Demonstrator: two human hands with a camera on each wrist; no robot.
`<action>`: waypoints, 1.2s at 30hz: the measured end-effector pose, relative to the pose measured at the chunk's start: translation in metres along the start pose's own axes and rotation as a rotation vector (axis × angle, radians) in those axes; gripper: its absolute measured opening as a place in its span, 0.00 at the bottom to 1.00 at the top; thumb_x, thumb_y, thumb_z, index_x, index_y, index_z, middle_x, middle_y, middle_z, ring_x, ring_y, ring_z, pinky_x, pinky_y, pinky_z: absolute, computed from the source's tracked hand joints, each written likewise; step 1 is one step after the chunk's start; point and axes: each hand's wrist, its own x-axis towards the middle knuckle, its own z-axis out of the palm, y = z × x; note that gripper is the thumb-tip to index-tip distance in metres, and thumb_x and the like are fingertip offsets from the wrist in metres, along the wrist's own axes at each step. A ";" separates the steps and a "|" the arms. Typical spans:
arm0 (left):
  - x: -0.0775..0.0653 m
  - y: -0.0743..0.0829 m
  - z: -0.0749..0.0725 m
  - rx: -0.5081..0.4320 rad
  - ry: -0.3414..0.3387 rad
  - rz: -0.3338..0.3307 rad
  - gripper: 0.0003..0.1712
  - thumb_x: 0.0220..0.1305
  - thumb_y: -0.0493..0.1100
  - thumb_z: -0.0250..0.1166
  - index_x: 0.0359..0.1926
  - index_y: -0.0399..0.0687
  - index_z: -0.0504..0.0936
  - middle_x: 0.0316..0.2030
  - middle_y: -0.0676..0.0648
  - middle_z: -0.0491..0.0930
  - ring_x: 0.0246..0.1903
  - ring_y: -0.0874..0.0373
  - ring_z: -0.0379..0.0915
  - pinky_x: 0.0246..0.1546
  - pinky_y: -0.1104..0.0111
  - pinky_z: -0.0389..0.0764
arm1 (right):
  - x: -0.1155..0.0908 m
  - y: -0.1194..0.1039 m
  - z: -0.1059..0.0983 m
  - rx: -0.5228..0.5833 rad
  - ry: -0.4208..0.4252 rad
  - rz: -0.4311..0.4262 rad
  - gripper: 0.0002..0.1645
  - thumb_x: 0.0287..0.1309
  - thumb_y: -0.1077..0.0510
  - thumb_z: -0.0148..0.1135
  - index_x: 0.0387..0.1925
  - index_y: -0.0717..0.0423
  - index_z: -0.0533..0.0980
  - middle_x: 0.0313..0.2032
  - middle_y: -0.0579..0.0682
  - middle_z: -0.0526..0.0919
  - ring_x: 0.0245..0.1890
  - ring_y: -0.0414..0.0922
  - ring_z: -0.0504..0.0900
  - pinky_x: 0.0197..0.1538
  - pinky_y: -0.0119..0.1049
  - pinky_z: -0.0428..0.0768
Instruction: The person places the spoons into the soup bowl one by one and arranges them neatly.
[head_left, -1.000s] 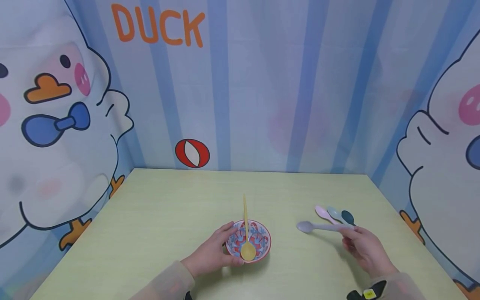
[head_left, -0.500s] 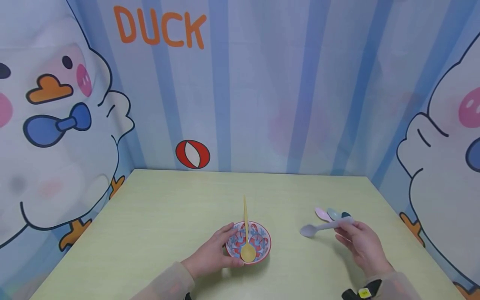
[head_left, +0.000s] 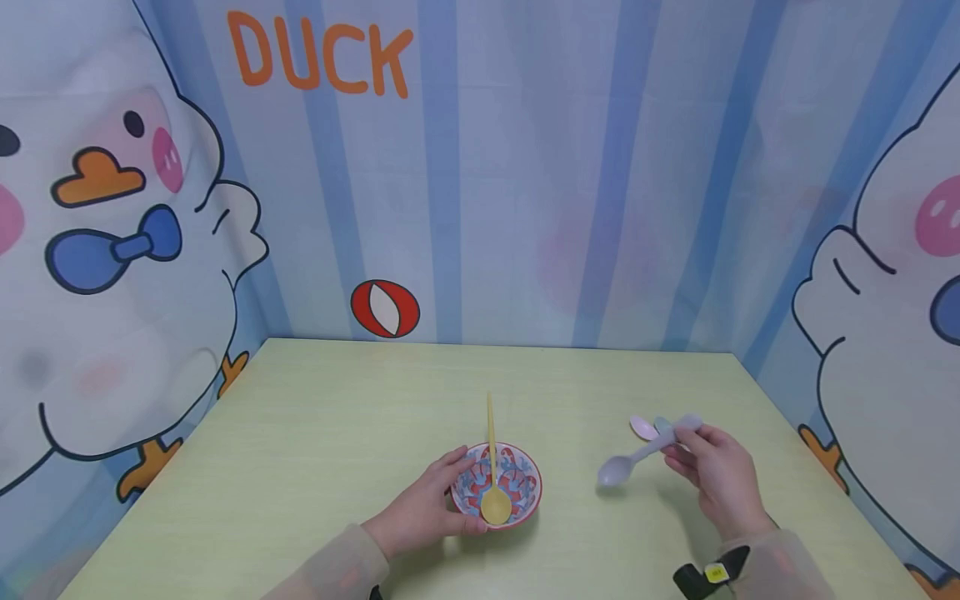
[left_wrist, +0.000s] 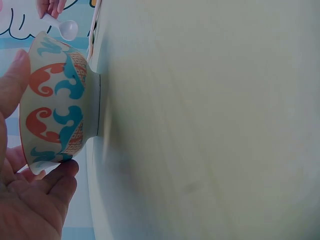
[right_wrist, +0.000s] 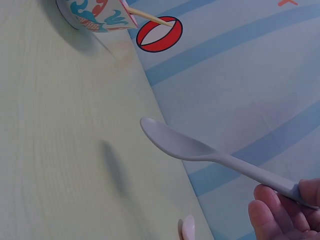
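A patterned bowl [head_left: 525,493] in red, blue and white stands on the table, and a yellow spoon [head_left: 496,505] leans in it with its handle past the far rim. My left hand [head_left: 426,508] grips the bowl's left side, thumb at the near rim and fingers at the far side; the left wrist view shows the bowl's outer wall [left_wrist: 55,100] between them. To the right, my right hand [head_left: 723,477] pinches a lavender spoon [head_left: 617,471] by its handle end. This spoon hangs above the table, bowl end toward the left, its shadow below in the right wrist view.
Beyond the right hand lie a pink spoon [head_left: 642,428] and a light green spoon [head_left: 662,424], partly hidden by the lavender one. The pale yellow table [head_left: 337,408] ends at a striped cloth backdrop [head_left: 517,208] with duck drawings.
The right hand has lifted the lavender spoon and tilted it, handle end up and bowl end lower and nearer. It now hides the dark green spoon. The left hand and patterned bowl stay put.
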 end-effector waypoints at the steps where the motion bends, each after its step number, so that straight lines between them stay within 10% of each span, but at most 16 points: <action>1: 0.000 0.001 0.000 0.000 0.002 0.005 0.56 0.46 0.60 0.75 0.70 0.40 0.62 0.73 0.42 0.52 0.70 0.41 0.50 0.64 0.46 0.60 | 0.000 -0.002 0.001 0.004 -0.002 0.001 0.29 0.69 0.53 0.55 0.64 0.66 0.62 0.35 0.42 0.82 0.35 0.39 0.85 0.44 0.32 0.82; 36: 0.001 -0.002 0.001 -0.013 -0.004 -0.002 0.55 0.47 0.60 0.75 0.71 0.42 0.61 0.73 0.43 0.52 0.69 0.42 0.50 0.64 0.46 0.61 | 0.003 -0.026 0.078 0.025 -0.159 -0.050 0.27 0.66 0.57 0.58 0.61 0.67 0.66 0.33 0.46 0.82 0.28 0.40 0.83 0.40 0.34 0.83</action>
